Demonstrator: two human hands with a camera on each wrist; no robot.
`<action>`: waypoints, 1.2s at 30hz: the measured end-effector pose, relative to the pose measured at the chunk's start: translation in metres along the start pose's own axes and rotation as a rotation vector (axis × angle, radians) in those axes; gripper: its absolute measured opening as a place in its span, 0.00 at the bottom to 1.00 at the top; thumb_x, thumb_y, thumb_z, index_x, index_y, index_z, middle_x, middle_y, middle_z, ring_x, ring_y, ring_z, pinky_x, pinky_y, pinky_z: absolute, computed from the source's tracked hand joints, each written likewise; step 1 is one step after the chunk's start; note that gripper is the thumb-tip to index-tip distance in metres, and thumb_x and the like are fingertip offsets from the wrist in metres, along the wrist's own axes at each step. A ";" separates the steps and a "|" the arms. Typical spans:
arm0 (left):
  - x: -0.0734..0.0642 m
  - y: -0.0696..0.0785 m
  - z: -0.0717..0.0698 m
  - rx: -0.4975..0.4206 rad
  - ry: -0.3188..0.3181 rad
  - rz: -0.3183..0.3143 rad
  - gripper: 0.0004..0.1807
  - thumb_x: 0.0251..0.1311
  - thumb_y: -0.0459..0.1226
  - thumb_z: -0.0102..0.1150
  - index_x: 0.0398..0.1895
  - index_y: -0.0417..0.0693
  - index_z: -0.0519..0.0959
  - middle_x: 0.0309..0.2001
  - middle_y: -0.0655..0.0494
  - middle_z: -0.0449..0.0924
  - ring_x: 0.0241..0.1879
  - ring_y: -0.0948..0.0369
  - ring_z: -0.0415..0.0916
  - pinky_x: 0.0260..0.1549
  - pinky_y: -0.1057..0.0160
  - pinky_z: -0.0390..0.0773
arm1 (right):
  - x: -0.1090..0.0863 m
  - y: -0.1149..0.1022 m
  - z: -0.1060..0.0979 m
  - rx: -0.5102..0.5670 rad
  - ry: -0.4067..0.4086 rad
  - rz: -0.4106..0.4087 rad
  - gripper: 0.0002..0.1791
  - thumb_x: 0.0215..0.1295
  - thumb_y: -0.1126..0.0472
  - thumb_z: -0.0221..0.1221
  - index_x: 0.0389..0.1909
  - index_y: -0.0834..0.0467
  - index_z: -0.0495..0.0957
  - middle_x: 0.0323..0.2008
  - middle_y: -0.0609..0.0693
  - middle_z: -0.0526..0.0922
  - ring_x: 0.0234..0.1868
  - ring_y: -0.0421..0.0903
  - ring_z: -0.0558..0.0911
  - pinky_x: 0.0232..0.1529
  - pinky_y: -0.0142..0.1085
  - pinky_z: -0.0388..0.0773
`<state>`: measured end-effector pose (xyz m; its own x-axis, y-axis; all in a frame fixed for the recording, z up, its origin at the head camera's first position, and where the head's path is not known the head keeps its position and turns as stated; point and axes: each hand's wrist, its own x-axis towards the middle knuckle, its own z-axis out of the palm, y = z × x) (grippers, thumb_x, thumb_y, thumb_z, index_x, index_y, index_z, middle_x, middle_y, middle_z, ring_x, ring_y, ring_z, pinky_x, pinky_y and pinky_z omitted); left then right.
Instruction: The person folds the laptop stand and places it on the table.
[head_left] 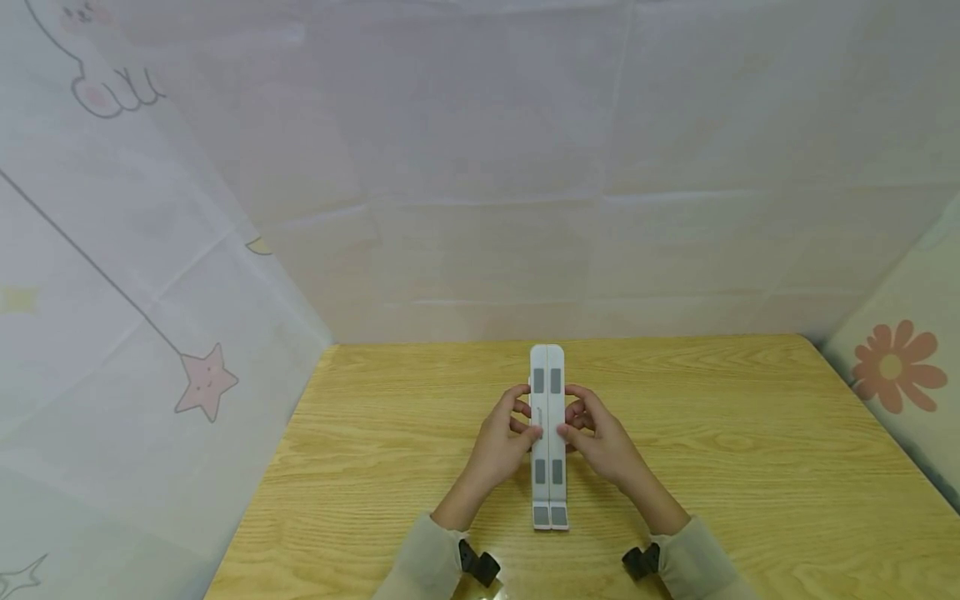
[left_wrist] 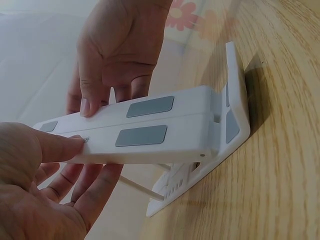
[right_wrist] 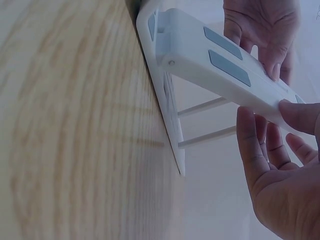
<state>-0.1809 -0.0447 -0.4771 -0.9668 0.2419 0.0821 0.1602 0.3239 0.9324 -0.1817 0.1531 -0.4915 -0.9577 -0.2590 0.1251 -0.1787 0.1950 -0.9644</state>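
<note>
A white folding laptop stand (head_left: 548, 462) with grey rubber pads stands on the table, its two upper arms lying side by side. My left hand (head_left: 502, 437) grips its left edge, thumb on top and fingers at the side and underneath. From the other side my right hand (head_left: 603, 442) holds the right edge in the same way. In the left wrist view, the upper arms of the stand (left_wrist: 185, 129) are raised at a slant above its base, with thin support rods (left_wrist: 142, 189) between. The right wrist view shows the base (right_wrist: 167, 110) resting on the wood.
The wooden table (head_left: 397, 392) extends to both sides of the stand. Pale printed cloth (head_left: 480, 167) hangs behind the table and along its left and right sides. A small black wrist camera (head_left: 480, 565) sits at the left cuff, another camera (head_left: 640, 562) at the right.
</note>
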 end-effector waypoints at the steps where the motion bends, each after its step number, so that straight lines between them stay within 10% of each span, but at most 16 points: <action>1: 0.000 0.000 0.000 -0.002 -0.001 -0.003 0.32 0.67 0.30 0.62 0.72 0.50 0.65 0.51 0.50 0.74 0.41 0.59 0.80 0.33 0.65 0.85 | 0.000 0.000 0.000 0.001 0.000 -0.001 0.31 0.71 0.71 0.60 0.71 0.56 0.63 0.44 0.60 0.73 0.40 0.50 0.79 0.38 0.46 0.88; 36: -0.013 0.003 -0.012 0.142 -0.040 0.044 0.33 0.66 0.33 0.64 0.72 0.46 0.64 0.52 0.47 0.74 0.47 0.56 0.79 0.43 0.58 0.82 | 0.026 -0.028 -0.032 -0.076 -0.080 -0.047 0.30 0.72 0.64 0.61 0.71 0.58 0.64 0.46 0.61 0.76 0.45 0.56 0.82 0.39 0.43 0.88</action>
<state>-0.1701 -0.0579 -0.4711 -0.9500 0.2941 0.1050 0.2315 0.4376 0.8688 -0.2094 0.1715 -0.4540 -0.9274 -0.3434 0.1482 -0.2427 0.2511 -0.9370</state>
